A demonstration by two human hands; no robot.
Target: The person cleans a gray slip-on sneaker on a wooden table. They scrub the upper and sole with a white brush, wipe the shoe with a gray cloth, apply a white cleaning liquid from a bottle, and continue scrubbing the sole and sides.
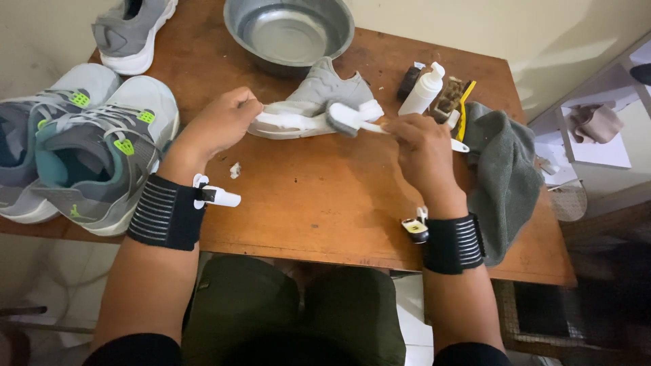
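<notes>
Foam-white suds are coating the sole of the grey shoe [319,95] that is lying on its side in the middle of the table [319,203], just in front of both hands. The left hand [220,125] is curling shut on the heel end of that shoe, fingers folded over the sole edge and pinning it down against the wood. The right hand [422,149] is closing around the white handle of a brush [347,116], whose dark bristle head is pressing on the sole near the toe end, so the shoe is sitting between the two hands and touching both, one directly and one through the brush. Black striped bands are wrapping both wrists.

Just beyond the right hand, a white bottle [424,89] is standing upright beside a brown brush with a yellow part [453,98], and a grey cloth [505,176] is draping over the table's right edge. A small white scrap [235,170] is lying on the wood near the left wrist. Behind the shoe, a metal bowl [289,30] is resting at the far edge. To the left, a pair of grey and teal sneakers [81,146] with green accents is sitting at the table's side, and another grey shoe [132,30] is lying at the far left corner.
</notes>
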